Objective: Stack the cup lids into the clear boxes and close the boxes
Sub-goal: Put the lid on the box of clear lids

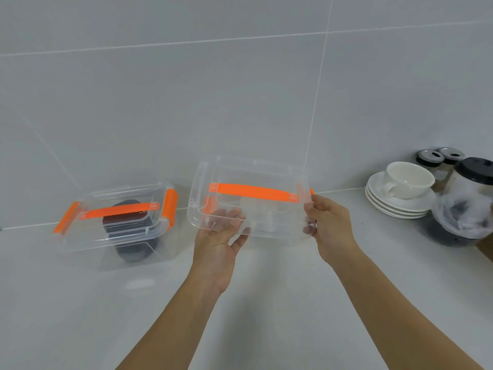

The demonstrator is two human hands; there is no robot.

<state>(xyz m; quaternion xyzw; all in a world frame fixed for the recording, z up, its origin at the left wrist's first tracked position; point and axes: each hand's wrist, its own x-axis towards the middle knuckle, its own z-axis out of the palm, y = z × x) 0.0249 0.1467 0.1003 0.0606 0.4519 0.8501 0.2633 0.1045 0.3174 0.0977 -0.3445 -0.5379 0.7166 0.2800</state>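
Observation:
Both my hands hold a clear box cover [250, 180] with an orange handle, tilted toward me above the counter. My left hand [218, 241] grips its near left edge and my right hand [328, 225] grips its right edge. Behind and below the cover, a second clear box with whitish lids [256, 217] inside shows faintly through the plastic. To the left stands a closed clear box [117, 222] with orange latches and handle, holding a stack of black cup lids [133, 249].
At the right stand stacked white saucers [394, 206] with a white cup [408, 180], several glass jars [437, 161] and a bagged dark container [469, 204]. A tiled wall rises right behind the boxes on the white counter [80, 316].

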